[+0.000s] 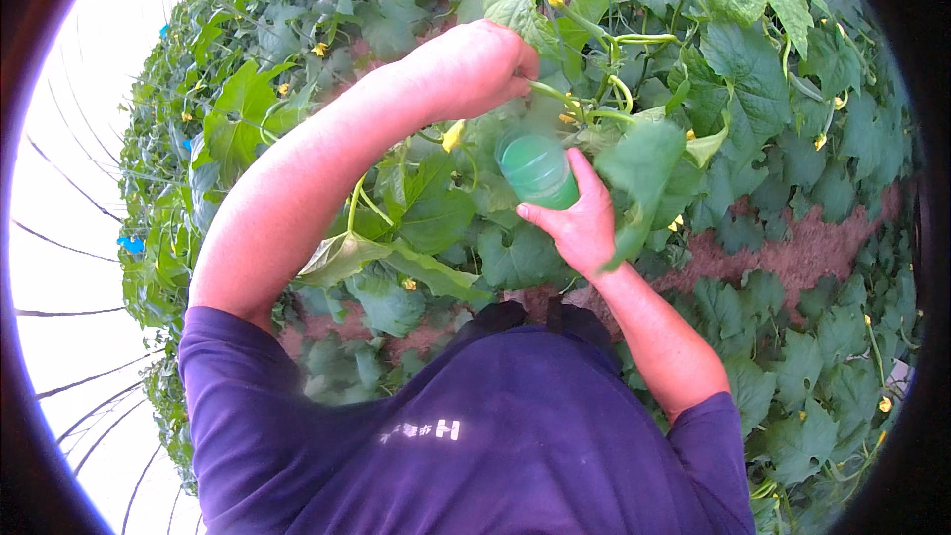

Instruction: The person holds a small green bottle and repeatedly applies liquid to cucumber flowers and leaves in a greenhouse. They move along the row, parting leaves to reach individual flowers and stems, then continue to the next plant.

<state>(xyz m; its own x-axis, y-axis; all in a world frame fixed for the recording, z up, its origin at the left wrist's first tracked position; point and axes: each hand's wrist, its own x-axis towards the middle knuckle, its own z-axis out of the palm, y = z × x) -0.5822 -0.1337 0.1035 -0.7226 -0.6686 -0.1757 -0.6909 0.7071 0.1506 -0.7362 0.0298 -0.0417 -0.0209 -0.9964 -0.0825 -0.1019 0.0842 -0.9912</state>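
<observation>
My left hand (496, 67) reaches across from the left, fingers curled at the end of a slender green stem or young fruit (551, 92) on a climbing vine; its tip is hidden in my fingers. Just below, my right hand (583, 219) grips a clear plastic cup or cut bottle (536, 167) holding green liquid. The cup tilts up toward the vine, its rim blurred. Beside my right wrist a large green leaf (643, 171) hangs close and partly covers the forearm. A yellow flower (453, 136) sits under my left forearm.
Dense broad-leaved vines (743, 82) with yellow flowers surround me. Thin support strings (546, 0) run down among the stems. Bare reddish soil (802, 245) shows between rows. Blue pieces (132, 245) hang at the far left, near dark curved ribs (70, 245) against bright white.
</observation>
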